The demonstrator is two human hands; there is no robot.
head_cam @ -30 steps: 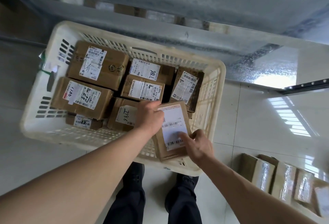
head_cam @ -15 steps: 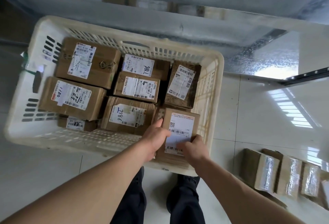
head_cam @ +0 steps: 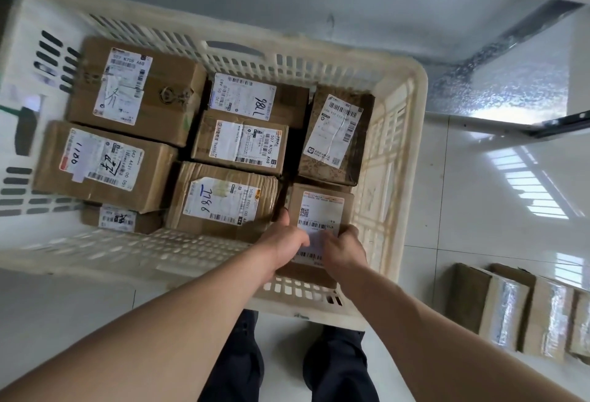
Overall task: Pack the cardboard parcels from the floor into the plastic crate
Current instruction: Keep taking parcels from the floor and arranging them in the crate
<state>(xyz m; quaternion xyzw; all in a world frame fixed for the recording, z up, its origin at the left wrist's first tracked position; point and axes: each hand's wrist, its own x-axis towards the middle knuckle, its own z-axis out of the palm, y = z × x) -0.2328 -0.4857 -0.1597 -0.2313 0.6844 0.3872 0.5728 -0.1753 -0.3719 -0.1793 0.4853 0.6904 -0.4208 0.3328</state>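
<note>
A cream plastic crate (head_cam: pixel 412 133) on the floor holds several brown cardboard parcels with white labels. In its near right corner lies a small parcel (head_cam: pixel 321 207) with a barcode label. My left hand (head_cam: pixel 287 242) grips that parcel's left side, thumb up along its edge. My right hand (head_cam: pixel 344 247) holds its near right part, fingers curled over the label. The parcel's near end is hidden behind both hands. To its left lies the parcel marked 7786 (head_cam: pixel 223 200).
More taped parcels (head_cam: pixel 507 309) stand in a row on the white tiled floor at the lower right. A grey metal shelf edge (head_cam: pixel 479 37) runs beyond the crate. My dark shoes (head_cam: pixel 332 366) stand just under the crate's near rim.
Both hands have lowered the small parcel from above the near rim down into the crate's near right corner. The camera has moved closer to the crate.
</note>
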